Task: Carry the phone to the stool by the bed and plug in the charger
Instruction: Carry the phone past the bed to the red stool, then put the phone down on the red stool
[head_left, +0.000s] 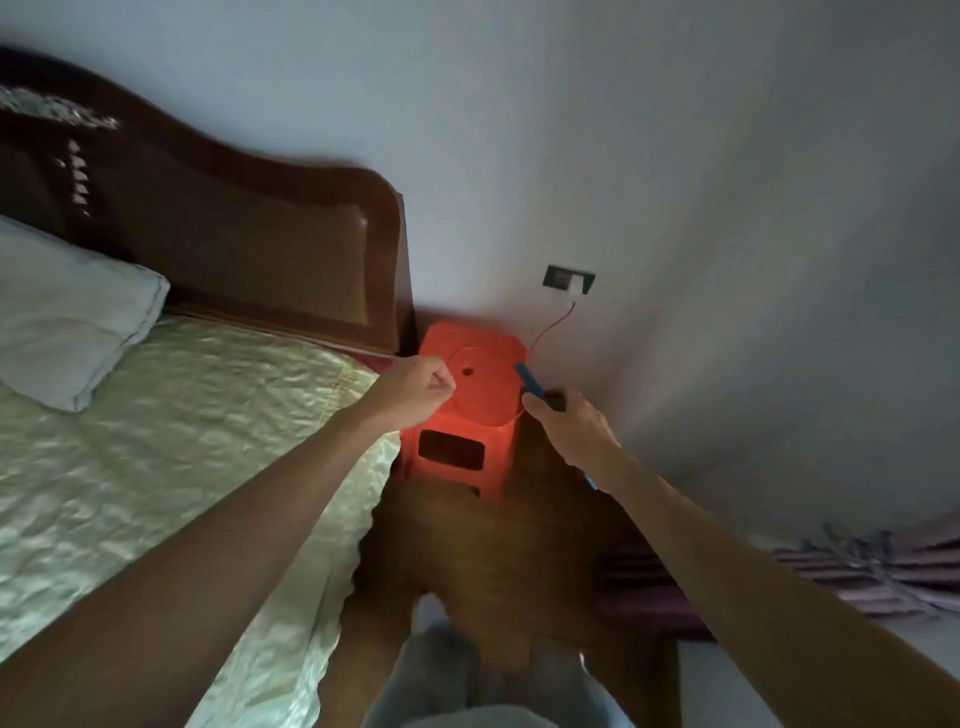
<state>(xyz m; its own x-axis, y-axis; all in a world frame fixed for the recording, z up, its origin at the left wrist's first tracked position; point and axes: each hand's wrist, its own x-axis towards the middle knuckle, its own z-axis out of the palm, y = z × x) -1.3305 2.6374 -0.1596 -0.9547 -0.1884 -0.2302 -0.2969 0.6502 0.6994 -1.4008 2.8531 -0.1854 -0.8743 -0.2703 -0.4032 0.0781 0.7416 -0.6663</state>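
A red plastic stool (470, 415) stands in the corner between the bed and the wall. My right hand (571, 428) is shut on a blue phone (531, 383), held edge-on over the stool's right rim. My left hand (418, 387) hovers over the stool's left side with fingers pinched together; whether it holds the cable end is too small to tell. A thin red charger cable (553, 325) runs from a white plug (575, 289) in a dark wall socket (567, 279) down to the stool top.
The bed (182, 441) with a pale quilted cover and a pillow (67, 312) fills the left, against a dark wooden headboard (249, 234). A wooden floor strip (493, 561) lies between bed and wall. My legs (483, 675) show at the bottom. Striped cloth (857, 571) lies right.
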